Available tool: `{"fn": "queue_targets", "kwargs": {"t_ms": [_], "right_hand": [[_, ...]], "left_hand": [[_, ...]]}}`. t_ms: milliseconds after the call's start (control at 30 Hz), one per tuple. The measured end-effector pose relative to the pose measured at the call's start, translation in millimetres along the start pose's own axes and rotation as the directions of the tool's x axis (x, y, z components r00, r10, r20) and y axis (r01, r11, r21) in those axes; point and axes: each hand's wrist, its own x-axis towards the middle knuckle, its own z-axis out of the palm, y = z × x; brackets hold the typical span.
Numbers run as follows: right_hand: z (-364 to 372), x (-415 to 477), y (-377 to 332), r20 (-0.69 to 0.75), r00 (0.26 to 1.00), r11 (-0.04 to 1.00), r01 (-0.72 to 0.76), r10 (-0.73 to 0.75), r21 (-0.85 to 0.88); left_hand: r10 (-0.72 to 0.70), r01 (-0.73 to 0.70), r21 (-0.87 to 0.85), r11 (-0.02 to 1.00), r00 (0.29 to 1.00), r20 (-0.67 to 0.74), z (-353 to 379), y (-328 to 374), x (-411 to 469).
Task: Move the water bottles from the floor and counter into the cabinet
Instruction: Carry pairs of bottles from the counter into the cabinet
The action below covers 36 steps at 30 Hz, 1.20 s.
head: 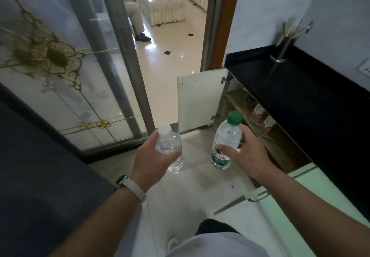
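My left hand grips a clear water bottle with a white cap, held upright above the floor. In my right hand is a second bottle with a green cap and green label, also upright. Both hang in front of the open cabinet under the black counter. Two bottles with red-and-white labels stand on the cabinet's shelf. The white cabinet door is swung open toward the doorway.
A glass sliding door with gold ornament stands at the left. A metal utensil holder sits on the counter. Pale green cabinet fronts with a handle run along the right. A seated person's leg shows beyond the doorway.
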Motion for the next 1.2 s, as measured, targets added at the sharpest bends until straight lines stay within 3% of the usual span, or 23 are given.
{"fn": "queue_targets", "kwargs": {"t_ms": [433,633,867,1033,1200], "right_hand": [[25.6,139.4,20.5,-0.103,0.979,0.983,-0.172,0.177,0.062],[8.3,215.7,26.0,-0.163,0.959,0.971,-0.219,0.233,0.099],[-25.0,269.1,25.7,-0.286,0.924,0.967,-0.245,0.253,0.061],[-44.5,284.7,37.8,-0.41,0.849,0.942,-0.323,0.332,0.094],[-53.1,283.9,45.5,-0.491,0.712,0.86,-0.471,0.502,0.196]], "left_hand": [[-0.012,-0.002,0.063,0.998,0.976,0.215,32.8,-9.5,167.1],[0.032,-0.067,0.134,0.989,0.968,0.248,63.3,15.3,266.6],[0.045,-0.082,0.1,0.992,0.943,0.329,108.2,44.8,341.1],[0.058,-0.142,0.125,0.982,0.853,0.519,150.2,64.6,387.3],[0.115,-0.265,0.1,0.959,0.687,0.717,194.7,75.3,424.3]]}}
